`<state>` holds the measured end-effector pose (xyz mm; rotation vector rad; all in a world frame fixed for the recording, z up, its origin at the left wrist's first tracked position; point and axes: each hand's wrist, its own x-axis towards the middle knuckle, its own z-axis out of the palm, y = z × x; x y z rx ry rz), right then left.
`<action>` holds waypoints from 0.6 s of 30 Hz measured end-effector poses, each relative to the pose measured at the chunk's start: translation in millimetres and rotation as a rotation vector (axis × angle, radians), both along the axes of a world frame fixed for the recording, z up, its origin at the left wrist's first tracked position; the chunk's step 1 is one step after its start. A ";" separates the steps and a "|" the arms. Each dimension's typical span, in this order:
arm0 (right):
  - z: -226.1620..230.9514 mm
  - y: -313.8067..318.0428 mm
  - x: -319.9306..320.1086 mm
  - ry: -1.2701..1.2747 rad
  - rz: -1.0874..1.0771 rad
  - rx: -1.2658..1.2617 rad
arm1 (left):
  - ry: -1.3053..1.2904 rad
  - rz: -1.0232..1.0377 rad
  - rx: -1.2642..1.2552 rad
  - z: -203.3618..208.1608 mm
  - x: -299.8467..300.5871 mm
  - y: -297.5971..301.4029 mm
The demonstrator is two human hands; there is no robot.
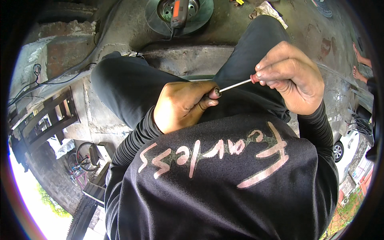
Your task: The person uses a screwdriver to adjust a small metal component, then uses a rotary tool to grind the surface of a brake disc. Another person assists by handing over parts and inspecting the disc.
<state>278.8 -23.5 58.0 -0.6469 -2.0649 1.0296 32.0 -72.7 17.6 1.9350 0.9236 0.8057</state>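
A slim screwdriver (238,85) with a red handle and a bare metal shaft slants across my lap. Its handle is pinched between the thumb and fingers of my right hand (294,76), which is raised over my right knee. The shaft runs down and left to the fingertips of my left hand (184,102). Those fingers are closed in a pinch around a small dark piece that meets the screwdriver's tip; it is too small and too covered to name. Both hands are in front of my black shirt (224,200).
Beyond my knees a power tool (179,14) with an orange patch lies on a round metal wheel (202,24). Crumpled paper (272,11) lies past my right knee. A black cable (94,50) crosses the left side. At far right are another person's bare feet (360,64).
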 end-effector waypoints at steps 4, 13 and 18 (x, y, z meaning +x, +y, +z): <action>0.6 -2.7 -2.3 -0.016 -0.017 -0.001 | -0.001 -0.037 0.097 -0.2 0.6 -1.7; 0.9 -8.7 -1.5 -0.034 -0.086 -0.004 | -0.002 -0.030 0.230 -2.1 0.9 -3.2; -0.2 -14.0 -3.0 -0.047 -0.167 -0.028 | 0.047 0.018 0.320 -2.2 2.2 -3.3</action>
